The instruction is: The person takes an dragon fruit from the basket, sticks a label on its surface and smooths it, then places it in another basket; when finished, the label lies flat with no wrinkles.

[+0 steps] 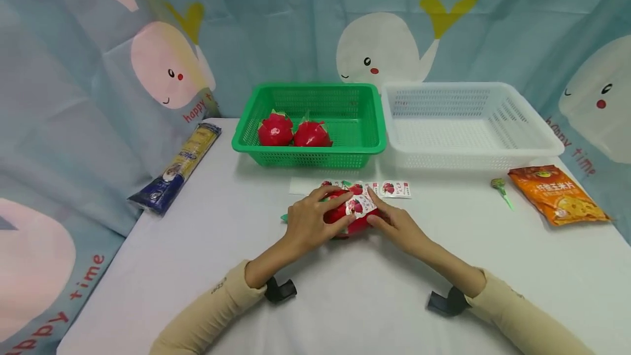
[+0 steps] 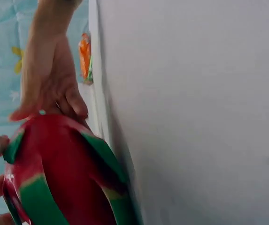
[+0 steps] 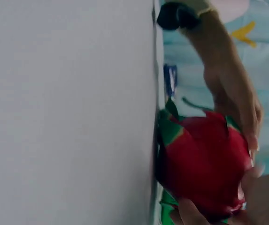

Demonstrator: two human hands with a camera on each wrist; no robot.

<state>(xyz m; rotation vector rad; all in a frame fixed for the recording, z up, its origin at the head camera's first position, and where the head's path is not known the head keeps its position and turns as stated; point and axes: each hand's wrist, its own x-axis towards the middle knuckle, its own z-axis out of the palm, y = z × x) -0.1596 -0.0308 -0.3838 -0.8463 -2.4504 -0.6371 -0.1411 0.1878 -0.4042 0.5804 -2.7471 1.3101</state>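
On the table in front of me lies a red dragon fruit point(image 1: 337, 213) with green-tipped scales, held between both hands. A white label point(image 1: 360, 205) with a dragon fruit picture sits on its upper face. My left hand point(image 1: 307, 222) curves over the left side, its thumb and fingertips along the label's left edge. From the right, my right hand point(image 1: 400, 228) grips the fruit, with a finger at the label's top corner and the thumb lower down. Right behind the fruit is a strip of similar labels point(image 1: 396, 189), partly hidden by fruit and fingers.
A green basket point(image 1: 308, 156) holding two dragon fruits point(image 1: 275, 129) stands behind, beside a white basket point(image 1: 473, 152). At the left edge lies a blue and yellow packet point(image 1: 179, 169). A lollipop point(image 1: 502, 190) and an orange snack bag point(image 1: 559, 195) lie on the right.
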